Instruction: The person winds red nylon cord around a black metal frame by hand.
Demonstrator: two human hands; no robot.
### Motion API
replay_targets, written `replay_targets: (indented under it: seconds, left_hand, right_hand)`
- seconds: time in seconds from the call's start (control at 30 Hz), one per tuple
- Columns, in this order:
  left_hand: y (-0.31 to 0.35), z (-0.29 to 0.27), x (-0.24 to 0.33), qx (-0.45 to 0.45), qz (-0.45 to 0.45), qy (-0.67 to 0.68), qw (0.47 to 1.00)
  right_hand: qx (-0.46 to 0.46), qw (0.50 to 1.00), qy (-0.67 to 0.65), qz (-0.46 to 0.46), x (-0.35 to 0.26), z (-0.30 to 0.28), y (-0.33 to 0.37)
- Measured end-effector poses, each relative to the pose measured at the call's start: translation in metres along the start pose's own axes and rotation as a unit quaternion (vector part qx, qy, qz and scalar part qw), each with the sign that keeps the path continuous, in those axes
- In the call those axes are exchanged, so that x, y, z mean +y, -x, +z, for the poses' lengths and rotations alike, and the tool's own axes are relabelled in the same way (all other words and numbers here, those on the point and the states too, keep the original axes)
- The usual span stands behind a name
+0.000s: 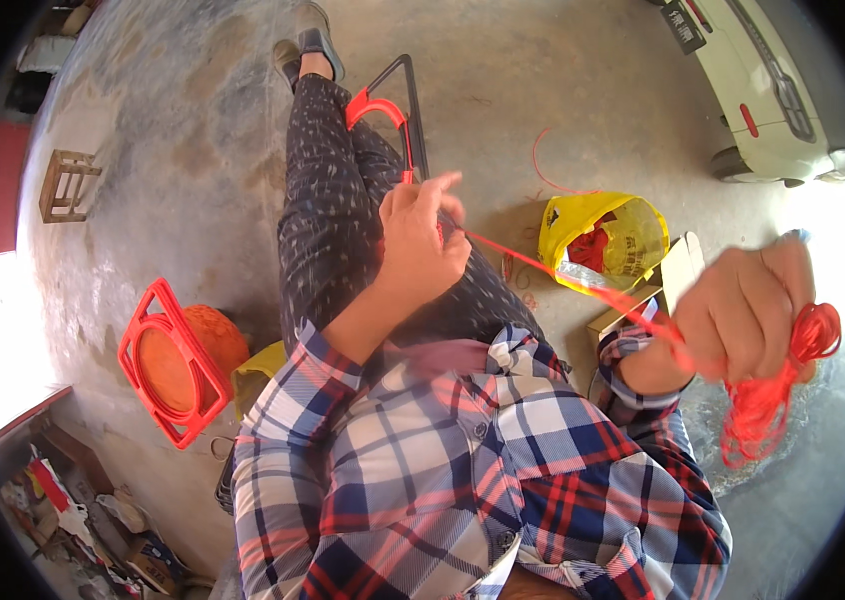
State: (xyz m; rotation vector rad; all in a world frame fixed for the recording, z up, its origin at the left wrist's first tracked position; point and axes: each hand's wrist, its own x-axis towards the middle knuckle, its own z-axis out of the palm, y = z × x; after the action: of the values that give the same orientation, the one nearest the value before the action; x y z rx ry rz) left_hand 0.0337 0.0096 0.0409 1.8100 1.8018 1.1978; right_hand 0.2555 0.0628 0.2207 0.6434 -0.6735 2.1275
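Here's the red cord (pixel 633 303), running in a straight slanting line between the two hands and passing across the near side of the open yellow bag (pixel 631 215), just in front of its rim. Right hand (pixel 748 315), right of the bag and closer to the body: fingers clenched round the cord, with a looped bundle (pixel 758 420) of it dangling below and outside the knuckles. Left hand (pixel 428 235), left of the bag over the thighs: fingers bent, the cord meeting them at the fingertip side; the palm is turned away, so I can't tell what they grip.

Behind that hand, a black and red frame (pixel 380 107) rises up and left of the bag, its lower end hidden by the fingers. Red stuff (pixel 588 248) sits inside the bag, a loose red strand (pixel 540 165) curls on the floor beyond it, and a cardboard box (pixel 615 318) lies on its near side, partly blocked by the right hand and sleeve. Far left of the bag: a red frame with an orange round part (pixel 175 360), and a wooden stool (pixel 70 187). Up to its right, a pale car (pixel 758 90).
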Motion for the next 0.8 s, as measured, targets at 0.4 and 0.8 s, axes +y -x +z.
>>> replay_targets:
  seconds: [0.4,0.8]
  left_hand:
    - [0.01,0.009,-0.051,-0.102,-0.283,0.072,0.951]
    - [-0.026,-0.024,-0.002,-0.051,-0.397,0.453,0.796]
  right_hand:
    - [0.063,0.532,0.778,0.327,0.103,-0.187,0.082]
    - [0.246,0.737,0.615,0.13,0.085,-0.141,0.053]
